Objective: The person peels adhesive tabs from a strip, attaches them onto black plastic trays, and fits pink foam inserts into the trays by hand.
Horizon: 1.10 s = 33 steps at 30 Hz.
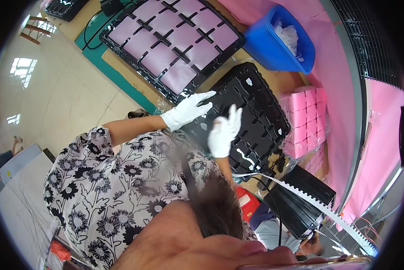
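A black moulded plastic tray (256,105) with cross-shaped ribs lies at the centre of the head view. My left hand (188,110), in a white glove, reaches over the tray's left corner with its fingers stretched out and apart. Whether it touches the tray I cannot tell. My right hand (224,134), gloved in white too, is over the near side of the same tray. Its fingers point away from me and are extended, slightly blurred, and no object shows in them. Just beyond stands a similar black tray lined with pale pink sheets (179,33).
A blue bin (280,40) holding crumpled white plastic stands at the back right. Pink slotted pieces in clear wrap (305,121) sit right of the tray. Black ribbed boxes (296,198) and a white toothed strip (319,204) lie nearer me. A green mat (100,65) edges the table.
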Each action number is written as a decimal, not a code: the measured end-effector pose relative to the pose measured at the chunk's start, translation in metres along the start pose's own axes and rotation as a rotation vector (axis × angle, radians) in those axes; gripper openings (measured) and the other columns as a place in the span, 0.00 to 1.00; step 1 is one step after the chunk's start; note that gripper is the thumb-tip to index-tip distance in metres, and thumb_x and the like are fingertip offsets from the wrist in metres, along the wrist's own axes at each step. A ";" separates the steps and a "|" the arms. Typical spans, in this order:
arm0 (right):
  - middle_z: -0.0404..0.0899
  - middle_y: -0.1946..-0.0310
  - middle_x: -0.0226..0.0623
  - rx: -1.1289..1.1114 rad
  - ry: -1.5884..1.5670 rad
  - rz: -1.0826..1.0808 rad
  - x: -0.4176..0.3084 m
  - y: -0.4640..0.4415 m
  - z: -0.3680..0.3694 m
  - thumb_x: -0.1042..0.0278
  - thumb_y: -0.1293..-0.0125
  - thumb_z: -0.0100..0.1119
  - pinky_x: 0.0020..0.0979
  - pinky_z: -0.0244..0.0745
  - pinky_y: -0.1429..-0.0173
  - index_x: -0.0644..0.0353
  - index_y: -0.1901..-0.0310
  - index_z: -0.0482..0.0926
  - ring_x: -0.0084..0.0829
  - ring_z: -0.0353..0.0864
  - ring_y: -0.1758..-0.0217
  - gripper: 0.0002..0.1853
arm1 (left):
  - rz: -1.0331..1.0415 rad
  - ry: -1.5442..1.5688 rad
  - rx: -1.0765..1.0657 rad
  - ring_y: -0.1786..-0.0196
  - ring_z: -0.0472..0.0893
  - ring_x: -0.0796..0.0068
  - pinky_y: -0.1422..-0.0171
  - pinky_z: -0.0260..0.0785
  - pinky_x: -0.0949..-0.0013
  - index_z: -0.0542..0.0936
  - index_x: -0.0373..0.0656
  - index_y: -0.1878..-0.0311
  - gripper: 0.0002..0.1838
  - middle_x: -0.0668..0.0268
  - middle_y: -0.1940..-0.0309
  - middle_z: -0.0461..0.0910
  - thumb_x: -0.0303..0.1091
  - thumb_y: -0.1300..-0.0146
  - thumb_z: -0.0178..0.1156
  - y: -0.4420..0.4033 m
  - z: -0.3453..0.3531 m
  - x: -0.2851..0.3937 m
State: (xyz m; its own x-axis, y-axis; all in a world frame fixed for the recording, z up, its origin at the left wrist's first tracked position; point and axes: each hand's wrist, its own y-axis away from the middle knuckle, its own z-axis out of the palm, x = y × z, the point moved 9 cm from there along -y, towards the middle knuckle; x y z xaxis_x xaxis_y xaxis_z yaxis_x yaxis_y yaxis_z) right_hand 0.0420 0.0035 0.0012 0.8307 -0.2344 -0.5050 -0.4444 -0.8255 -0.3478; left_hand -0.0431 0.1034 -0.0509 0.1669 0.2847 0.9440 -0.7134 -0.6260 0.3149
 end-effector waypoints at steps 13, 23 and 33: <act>0.80 0.57 0.47 0.499 -0.779 0.415 0.165 -0.278 -0.088 0.79 0.35 0.50 0.28 0.76 0.51 0.76 0.55 0.75 0.36 0.83 0.57 0.11 | -0.061 0.031 -0.091 0.39 0.71 0.78 0.32 0.60 0.75 0.71 0.38 0.38 0.20 0.64 0.41 0.74 0.32 0.32 0.54 0.012 -0.003 0.024; 0.84 0.65 0.36 -0.524 -0.789 0.497 0.064 -0.034 0.044 0.77 0.37 0.50 0.23 0.75 0.67 0.65 0.60 0.79 0.23 0.83 0.67 0.08 | -0.012 0.298 -0.015 0.43 0.76 0.78 0.37 0.65 0.75 0.75 0.39 0.41 0.19 0.64 0.46 0.78 0.35 0.33 0.56 0.014 -0.010 0.026; 0.81 0.63 0.36 -0.724 0.112 -0.087 0.010 -0.002 0.047 0.56 0.41 0.58 0.40 0.76 0.54 0.49 0.57 0.81 0.40 0.81 0.58 0.13 | 0.024 0.334 -0.056 0.44 0.77 0.73 0.37 0.67 0.72 0.74 0.37 0.41 0.19 0.59 0.47 0.78 0.33 0.33 0.55 0.019 -0.015 0.015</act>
State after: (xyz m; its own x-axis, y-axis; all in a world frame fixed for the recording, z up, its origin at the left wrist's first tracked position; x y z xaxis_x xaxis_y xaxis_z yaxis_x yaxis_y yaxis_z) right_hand 0.0348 0.0269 -0.0405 0.8993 -0.1718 -0.4021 -0.0750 -0.9665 0.2453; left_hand -0.0640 0.1065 -0.0318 -0.0760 0.4979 0.8639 -0.7525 -0.5971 0.2779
